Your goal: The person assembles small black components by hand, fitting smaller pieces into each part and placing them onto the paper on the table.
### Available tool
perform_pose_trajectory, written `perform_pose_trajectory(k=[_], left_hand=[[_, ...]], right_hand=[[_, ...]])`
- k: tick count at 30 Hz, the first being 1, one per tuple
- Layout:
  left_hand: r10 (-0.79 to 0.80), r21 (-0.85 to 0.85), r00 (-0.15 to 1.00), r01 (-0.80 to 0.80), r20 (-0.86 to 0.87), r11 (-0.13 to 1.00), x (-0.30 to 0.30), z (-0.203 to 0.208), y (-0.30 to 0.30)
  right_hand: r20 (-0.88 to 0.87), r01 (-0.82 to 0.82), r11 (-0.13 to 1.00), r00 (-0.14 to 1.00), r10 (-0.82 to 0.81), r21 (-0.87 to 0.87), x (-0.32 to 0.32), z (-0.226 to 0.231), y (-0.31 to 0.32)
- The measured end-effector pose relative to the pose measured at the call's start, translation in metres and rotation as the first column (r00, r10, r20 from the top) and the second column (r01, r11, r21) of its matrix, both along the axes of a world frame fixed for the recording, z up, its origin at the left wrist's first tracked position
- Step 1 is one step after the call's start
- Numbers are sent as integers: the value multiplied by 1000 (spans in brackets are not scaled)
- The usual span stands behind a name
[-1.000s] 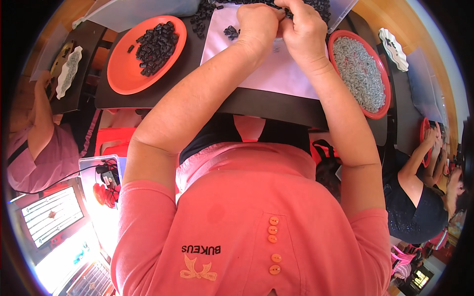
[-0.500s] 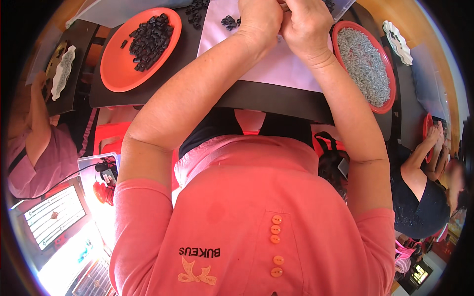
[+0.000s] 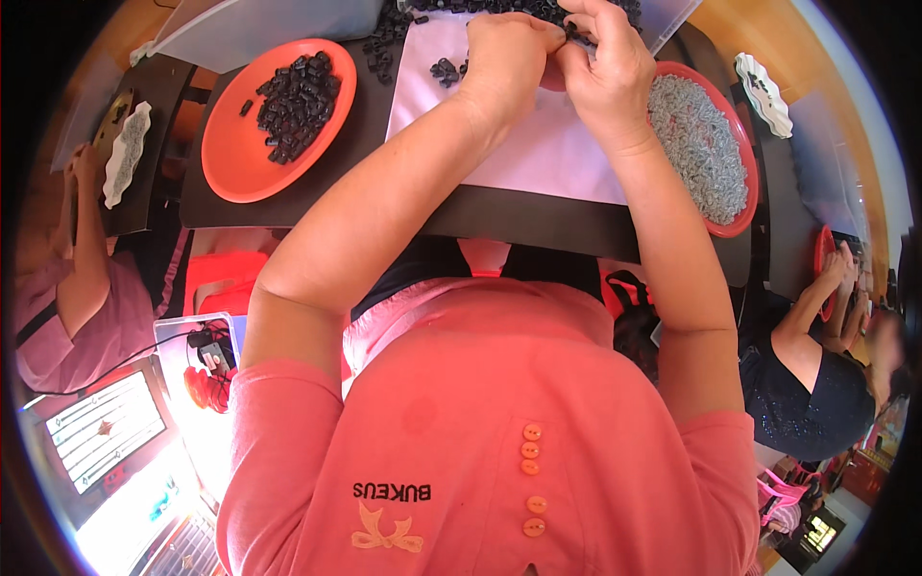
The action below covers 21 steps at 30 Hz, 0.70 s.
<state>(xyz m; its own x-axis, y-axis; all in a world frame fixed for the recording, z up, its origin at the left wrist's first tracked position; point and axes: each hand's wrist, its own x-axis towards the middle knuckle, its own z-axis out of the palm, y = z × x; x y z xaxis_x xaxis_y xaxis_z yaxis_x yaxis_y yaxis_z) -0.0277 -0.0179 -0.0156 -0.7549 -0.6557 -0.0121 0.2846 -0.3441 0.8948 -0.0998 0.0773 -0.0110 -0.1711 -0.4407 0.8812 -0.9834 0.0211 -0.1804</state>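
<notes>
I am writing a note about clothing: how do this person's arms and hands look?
The left hand and right hand wear no gloves; no watch or bracelet shows. Both forearms are bare; the plain coral-pink sleeves are short.

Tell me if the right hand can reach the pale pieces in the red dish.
Probably yes: the pale pieces lie uncovered in the red dish, beside the right hand, with nothing visible between.

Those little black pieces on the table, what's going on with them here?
A person's bare left hand and right hand are close together above a pale, flat sheet. A small black, plastic-looking piece shows at the right hand's fingertips; the exact grip is unclear. More black pieces lie heaped on a round orange plate at left. A red dish of greyish pieces sits at right.
</notes>
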Motion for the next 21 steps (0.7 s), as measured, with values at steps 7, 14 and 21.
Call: perform_pose_trajectory(k=[7,14,21], left_hand=[[-59,78,993,51,105,996,13,8,-4],[-6,-14,978,9,208,1000,20,14,5],[13,34,983,-20,183,999,19,11,4]], right_hand=[[47,-70,996,996,73,-60,2,1,-9],[-83,-12,1000,996,14,24,-2,-10,-10],[-133,-29,1000,991,29,-2,4,-9,-7]])
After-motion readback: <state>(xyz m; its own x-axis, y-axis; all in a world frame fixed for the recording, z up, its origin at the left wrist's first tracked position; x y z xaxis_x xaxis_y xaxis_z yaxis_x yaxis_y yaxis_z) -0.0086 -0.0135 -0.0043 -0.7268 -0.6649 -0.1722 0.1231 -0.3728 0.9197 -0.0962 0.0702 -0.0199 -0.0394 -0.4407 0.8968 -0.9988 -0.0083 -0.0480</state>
